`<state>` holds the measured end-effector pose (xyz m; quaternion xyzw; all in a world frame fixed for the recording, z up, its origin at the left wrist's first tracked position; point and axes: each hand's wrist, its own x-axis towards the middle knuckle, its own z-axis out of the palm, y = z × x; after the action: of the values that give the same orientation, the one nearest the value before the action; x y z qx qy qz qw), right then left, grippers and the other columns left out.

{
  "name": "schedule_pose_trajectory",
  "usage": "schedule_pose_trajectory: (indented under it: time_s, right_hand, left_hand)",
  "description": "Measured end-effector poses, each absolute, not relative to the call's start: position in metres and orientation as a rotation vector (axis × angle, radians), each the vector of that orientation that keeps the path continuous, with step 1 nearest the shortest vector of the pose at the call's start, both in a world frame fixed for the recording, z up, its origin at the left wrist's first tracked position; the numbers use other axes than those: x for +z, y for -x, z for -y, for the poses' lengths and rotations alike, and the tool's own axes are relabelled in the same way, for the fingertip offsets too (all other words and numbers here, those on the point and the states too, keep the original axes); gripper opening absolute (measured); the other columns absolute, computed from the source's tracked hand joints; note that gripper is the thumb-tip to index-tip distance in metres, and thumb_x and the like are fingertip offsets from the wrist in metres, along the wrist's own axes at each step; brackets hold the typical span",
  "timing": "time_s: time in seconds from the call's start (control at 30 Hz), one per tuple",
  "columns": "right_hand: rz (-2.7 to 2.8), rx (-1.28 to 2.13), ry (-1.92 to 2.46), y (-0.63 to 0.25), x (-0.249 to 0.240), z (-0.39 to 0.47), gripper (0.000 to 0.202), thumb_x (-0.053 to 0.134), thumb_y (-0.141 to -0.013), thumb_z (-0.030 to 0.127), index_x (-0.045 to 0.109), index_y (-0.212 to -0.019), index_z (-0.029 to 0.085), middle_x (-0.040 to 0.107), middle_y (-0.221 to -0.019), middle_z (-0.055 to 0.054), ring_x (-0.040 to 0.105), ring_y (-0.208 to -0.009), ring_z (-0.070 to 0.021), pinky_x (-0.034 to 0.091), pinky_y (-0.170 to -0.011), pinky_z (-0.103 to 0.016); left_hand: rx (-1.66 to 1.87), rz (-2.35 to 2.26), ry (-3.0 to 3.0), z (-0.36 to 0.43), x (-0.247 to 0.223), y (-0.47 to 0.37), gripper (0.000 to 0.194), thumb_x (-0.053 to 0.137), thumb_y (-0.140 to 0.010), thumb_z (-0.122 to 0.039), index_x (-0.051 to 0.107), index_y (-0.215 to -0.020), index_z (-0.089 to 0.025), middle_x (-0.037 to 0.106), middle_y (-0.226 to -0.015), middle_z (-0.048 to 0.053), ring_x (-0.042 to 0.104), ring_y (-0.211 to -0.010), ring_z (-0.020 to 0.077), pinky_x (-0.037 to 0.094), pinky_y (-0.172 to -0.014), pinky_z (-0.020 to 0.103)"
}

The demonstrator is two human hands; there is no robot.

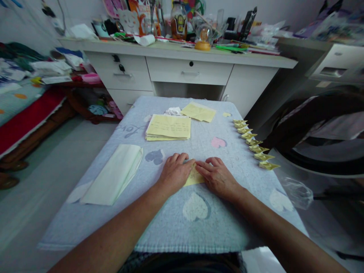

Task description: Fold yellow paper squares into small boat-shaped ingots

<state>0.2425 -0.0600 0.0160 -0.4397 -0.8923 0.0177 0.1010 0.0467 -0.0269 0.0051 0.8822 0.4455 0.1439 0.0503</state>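
Note:
A small piece of yellow paper (194, 179) lies on the cloth-covered table, with its top narrowing to a point between my hands. My left hand (176, 171) rests on its left side, fingers bent and thumb pressed at the upper tip. On the right side, my right hand (217, 175) presses down with its fingers near the same tip. Beyond my hands sits a stack of yellow sheets (169, 127) with writing. Loose yellow sheets (199, 112) lie behind it, beside a crumpled white paper (173, 111). Several folded yellow paper shapes (261, 156) form a row along the right edge.
A folded white sheet (113, 176) lies on the table's left side. Behind the table (159, 227) stands a white desk (187, 72) crowded with jars and small items. A washing machine (338, 72) is at the right, a bed (25, 102) at the left.

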Motion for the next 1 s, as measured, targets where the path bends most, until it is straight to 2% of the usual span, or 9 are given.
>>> schedule_pose_trajectory:
  time_s: [0.37, 0.83, 0.93, 1.0]
  right_hand:
    - [2.725, 0.091, 1.262, -0.256, 0.027, 0.067, 0.029, 0.048, -0.09, 0.013, 0.06, -0.114, 0.018, 0.061, -0.126, -0.004, 0.047, -0.103, -0.0253, 0.035, -0.09, -0.041]
    - [2.796, 0.062, 1.195, -0.294, 0.033, 0.095, 0.038, 0.045, -0.09, 0.013, 0.055, -0.126, 0.017, 0.058, -0.13, -0.007, 0.045, -0.104, -0.0272, 0.035, -0.092, -0.044]
    - [2.744, 0.141, 1.21, -0.295, 0.04, 0.098, 0.033, 0.047, -0.088, 0.012, 0.059, -0.118, 0.017, 0.063, -0.119, -0.009, 0.049, -0.099, -0.0251, 0.036, -0.09, -0.042]
    - [2.673, 0.242, 1.265, -0.292, 0.045, 0.094, 0.022, 0.048, -0.088, 0.013, 0.064, -0.103, 0.017, 0.067, -0.1, -0.009, 0.051, -0.09, -0.0224, 0.038, -0.084, -0.038]
  left_hand:
    - [0.409, -1.345, -2.726, 0.027, 0.005, -0.047, 0.03, 0.046, -0.092, -0.026, 0.059, -0.119, -0.029, 0.056, -0.111, 0.005, 0.047, -0.096, 0.0217, 0.039, -0.082, 0.035]
    - [0.383, -1.353, -2.708, 0.027, 0.006, -0.046, 0.032, 0.051, -0.089, -0.023, 0.058, -0.119, -0.029, 0.056, -0.112, 0.004, 0.047, -0.098, 0.0218, 0.04, -0.083, 0.036]
    - [0.382, -1.354, -2.707, 0.027, 0.006, -0.046, 0.033, 0.052, -0.088, -0.023, 0.057, -0.12, -0.03, 0.056, -0.112, 0.004, 0.046, -0.098, 0.0221, 0.04, -0.083, 0.036]
    - [0.392, -1.355, -2.706, 0.027, 0.005, -0.046, 0.034, 0.054, -0.087, -0.022, 0.058, -0.12, -0.03, 0.057, -0.111, 0.004, 0.046, -0.097, 0.0225, 0.04, -0.084, 0.037]
